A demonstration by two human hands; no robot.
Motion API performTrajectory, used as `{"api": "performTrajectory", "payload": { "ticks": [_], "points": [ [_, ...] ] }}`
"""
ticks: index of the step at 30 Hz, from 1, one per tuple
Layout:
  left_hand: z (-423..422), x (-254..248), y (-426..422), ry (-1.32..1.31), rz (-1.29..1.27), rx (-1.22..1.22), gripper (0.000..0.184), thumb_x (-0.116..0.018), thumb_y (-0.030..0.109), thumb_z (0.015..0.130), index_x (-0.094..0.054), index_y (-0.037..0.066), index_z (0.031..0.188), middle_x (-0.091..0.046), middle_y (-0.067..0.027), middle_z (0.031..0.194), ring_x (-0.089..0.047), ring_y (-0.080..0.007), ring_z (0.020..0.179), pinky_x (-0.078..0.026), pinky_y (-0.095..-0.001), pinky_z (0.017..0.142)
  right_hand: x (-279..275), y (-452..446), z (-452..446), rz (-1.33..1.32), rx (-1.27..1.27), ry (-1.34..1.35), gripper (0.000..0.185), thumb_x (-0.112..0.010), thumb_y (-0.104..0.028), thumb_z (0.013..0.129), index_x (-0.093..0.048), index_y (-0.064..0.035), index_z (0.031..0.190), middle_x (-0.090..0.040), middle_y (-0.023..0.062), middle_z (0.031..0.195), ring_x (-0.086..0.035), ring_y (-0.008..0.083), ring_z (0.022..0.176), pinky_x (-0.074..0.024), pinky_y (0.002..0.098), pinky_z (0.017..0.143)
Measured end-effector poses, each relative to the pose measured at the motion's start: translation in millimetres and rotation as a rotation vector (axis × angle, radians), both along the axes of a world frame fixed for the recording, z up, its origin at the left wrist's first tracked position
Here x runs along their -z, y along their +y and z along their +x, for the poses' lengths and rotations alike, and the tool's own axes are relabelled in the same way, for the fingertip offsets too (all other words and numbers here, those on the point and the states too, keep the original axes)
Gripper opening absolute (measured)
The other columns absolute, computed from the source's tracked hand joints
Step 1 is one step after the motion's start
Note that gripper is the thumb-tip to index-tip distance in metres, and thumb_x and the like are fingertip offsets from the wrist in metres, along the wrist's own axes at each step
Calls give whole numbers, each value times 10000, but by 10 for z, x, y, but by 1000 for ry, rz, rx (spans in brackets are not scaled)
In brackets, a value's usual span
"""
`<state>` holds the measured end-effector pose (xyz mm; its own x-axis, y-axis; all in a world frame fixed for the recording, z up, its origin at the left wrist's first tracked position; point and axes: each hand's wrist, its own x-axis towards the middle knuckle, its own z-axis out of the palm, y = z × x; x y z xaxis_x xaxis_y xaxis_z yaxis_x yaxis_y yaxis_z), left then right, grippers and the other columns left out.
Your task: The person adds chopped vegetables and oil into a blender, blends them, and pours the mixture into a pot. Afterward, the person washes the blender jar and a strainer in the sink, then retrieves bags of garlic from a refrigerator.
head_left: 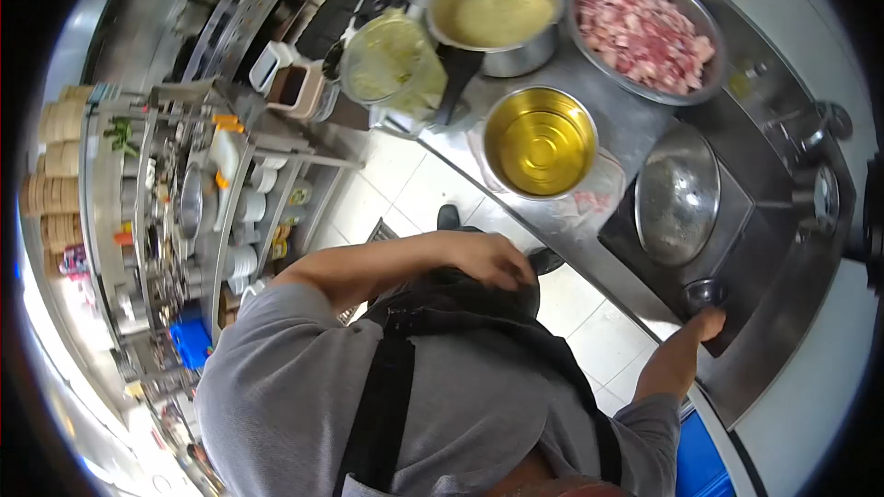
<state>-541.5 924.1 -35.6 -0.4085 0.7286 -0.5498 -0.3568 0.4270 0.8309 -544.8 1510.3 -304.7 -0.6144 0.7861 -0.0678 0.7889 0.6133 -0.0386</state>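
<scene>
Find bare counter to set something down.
Free: counter between oil bowl, meat bowl and sink. Crowded: far side, jug, pot, meat bowl in a row; near edge, plastic by the oil bowl; sink corner, right hand at small bowl.

No lettering or numbers can be read.

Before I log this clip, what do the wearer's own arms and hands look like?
The left hand and right hand are ungloved, with no watch visible; blur hides whether any rings are worn. The left sleeve and right sleeve are plain grey and short, ending well above the wrists.
</scene>
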Motion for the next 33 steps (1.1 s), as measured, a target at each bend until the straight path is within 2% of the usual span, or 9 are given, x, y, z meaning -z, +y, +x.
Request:
{"api": "performTrajectory", "payload": {
  "ticks": [1, 4, 8, 11, 14, 16, 18, 24, 33],
  "points": [
    [88, -60, -309, -52, -134, -99, 317, -614, 113, 860, -620, 58, 1172, -673, -109, 1003, -636, -140, 785, -524, -270, 652, -327, -286, -59, -44, 244, 81, 323, -431, -235, 892, -675, -47, 988, -670, 181, 1010, -645, 346, 944, -522, 453, 802],
    [390, -32, -1357, -91, -356, -439, 306, -588, 118, 853, -630, 11, 1137, -669, -114, 1006, -680, -178, 824, -537, -263, 583, -621, -442, -100, 40, 197, 185, 261, -512, -221, 872, -680, -45, 966, -672, 185, 990, -652, 359, 898, -525, 453, 799],
    [721, 330, -2734, 19, -711, -743, 369, -592, 117, 794, -615, -21, 1135, -684, -152, 917, -705, -223, 742, -568, -291, 504, -1883, -2061, -120, -368, -97, 1041, 174, -567, -137, 902, -615, 13, 978, -662, 142, 871, -664, 216, 740, -526, 313, 601],
    [589, 448, -3383, 176, -723, -896, 364, -586, 99, 782, -619, -29, 1120, -689, -143, 836, -693, -194, 656, -549, -286, 472, -2374, -3412, -2, -561, -402, 1135, 156, -520, -113, 932, -597, 21, 950, -644, 123, 826, -617, 163, 646, -485, 252, 520],
    [223, 700, -3795, 375, -730, -906, 343, -564, 99, 775, -649, 9, 1095, -695, -137, 809, -679, -161, 616, -524, -290, 489, -2420, -4648, 102, -1044, -504, 848, 141, -580, -58, 870, -621, 21, 979, -652, 131, 917, -630, 183, 733, -519, 273, 647],
    [-90, 946, -3839, 793, -759, -883, 296, -561, 150, 723, -708, 66, 966, -675, -185, 899, -647, -353, 850, -513, -400, 829, -2570, -5575, -17, -1146, -817, 517, 342, -649, -69, 811, -603, 16, 1139, -631, 130, 1094, -600, 226, 1012, -479, 337, 881],
    [-441, 1195, -3788, 865, -720, -826, 247, -594, 158, 770, -705, 73, 975, -683, -164, 932, -677, -299, 824, -535, -371, 777, -2566, -6349, -231, -1233, -930, 402, 443, -699, -120, 787, -574, 9, 1193, -583, 131, 1201, -524, 228, 1129, -408, 353, 976],
    [-991, 1421, -3268, 933, -608, -623, 346, -635, 170, 724, -647, 39, 1044, -616, -207, 997, -619, -359, 920, -520, -422, 794, -2338, -7136, -434, -1302, -410, 558, 166, -705, -124, 773, -638, 8, 847, -627, 37, 742, -557, 121, 691, -417, 262, 690],
    [-1122, 1597, -3150, 1119, -628, -420, 196, -540, 61, 765, -630, 31, 936, -590, -178, 946, -605, -338, 902, -534, -399, 754, -2264, -6622, -162, -1229, -381, 647, 16, -610, -35, 735, -595, -30, 735, -600, 24, 679, -528, 110, 593, -409, 245, 597]
  ]
}}
